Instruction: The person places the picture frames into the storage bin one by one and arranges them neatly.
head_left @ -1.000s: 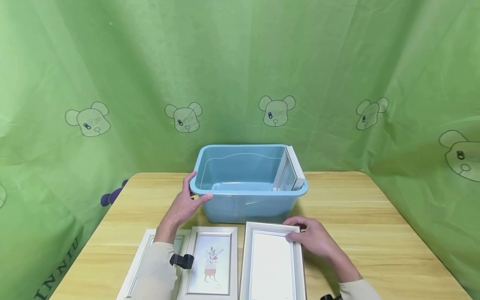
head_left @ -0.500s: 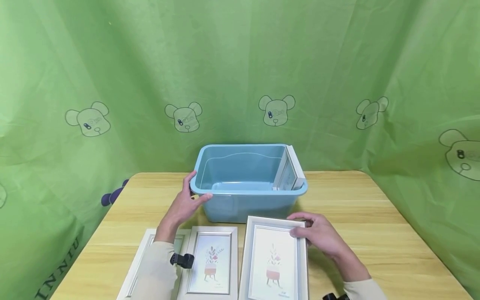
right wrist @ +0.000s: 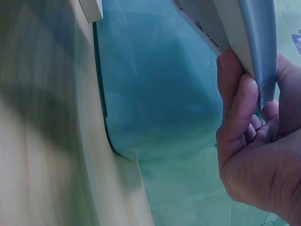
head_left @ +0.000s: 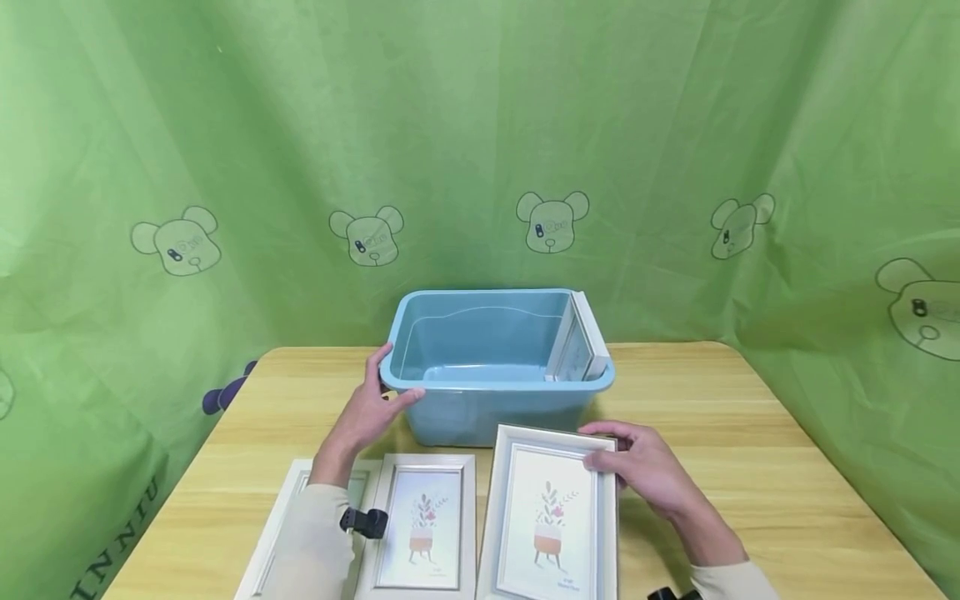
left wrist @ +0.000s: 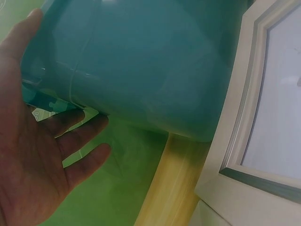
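A light blue plastic bin [head_left: 495, 408] stands at the middle of the table's far part. My left hand [head_left: 367, 417] holds its near left corner, thumb on the front rim and fingers on the left side. My right hand [head_left: 641, 467] grips the upper right corner of a white picture frame [head_left: 606, 533], thumb on the front and fingers behind. In the right wrist view, that picture frame [right wrist: 258, 42] is raised above the tabletop. It tilts in front of the bin and shows a potted-plant picture.
Two more white picture frames lie on the wooden table [head_left: 720, 425]: a middle frame [head_left: 468, 533] and a left frame [head_left: 273, 521], partly under my left sleeve. Another picture frame [head_left: 588, 325] leans inside the bin's right end. A green curtain [head_left: 465, 125] surrounds the table.
My right hand has lifted the picture frame's far end and shifted it slightly right; its picture now shows clearly instead of glare. My left hand stays on the bin.
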Motion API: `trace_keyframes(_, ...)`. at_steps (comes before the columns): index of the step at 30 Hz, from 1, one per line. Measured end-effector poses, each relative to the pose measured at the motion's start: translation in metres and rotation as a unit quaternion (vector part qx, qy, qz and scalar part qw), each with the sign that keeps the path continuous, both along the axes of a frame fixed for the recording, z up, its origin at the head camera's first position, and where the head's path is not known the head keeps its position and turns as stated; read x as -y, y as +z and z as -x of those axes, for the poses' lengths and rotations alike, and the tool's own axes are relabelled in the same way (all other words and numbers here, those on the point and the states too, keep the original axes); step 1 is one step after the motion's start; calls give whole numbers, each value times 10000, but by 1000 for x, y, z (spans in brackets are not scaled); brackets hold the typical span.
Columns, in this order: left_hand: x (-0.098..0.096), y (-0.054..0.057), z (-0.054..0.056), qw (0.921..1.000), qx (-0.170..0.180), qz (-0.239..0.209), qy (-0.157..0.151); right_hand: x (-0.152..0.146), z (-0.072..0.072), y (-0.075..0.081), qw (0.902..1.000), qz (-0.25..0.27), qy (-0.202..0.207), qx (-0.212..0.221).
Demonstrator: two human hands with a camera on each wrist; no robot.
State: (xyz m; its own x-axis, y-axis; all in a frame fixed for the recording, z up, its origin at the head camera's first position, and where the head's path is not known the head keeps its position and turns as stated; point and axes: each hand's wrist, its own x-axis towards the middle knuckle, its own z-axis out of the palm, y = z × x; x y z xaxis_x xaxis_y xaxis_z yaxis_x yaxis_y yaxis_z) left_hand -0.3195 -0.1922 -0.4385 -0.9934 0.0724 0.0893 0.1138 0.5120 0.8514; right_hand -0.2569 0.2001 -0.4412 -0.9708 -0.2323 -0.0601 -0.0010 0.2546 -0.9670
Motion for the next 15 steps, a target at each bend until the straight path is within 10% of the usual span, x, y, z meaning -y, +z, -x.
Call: trace_keyframes(15,-1,1,-3,9999,-83,-60,-15,7,-10,19,9986,-86,-388,-356)
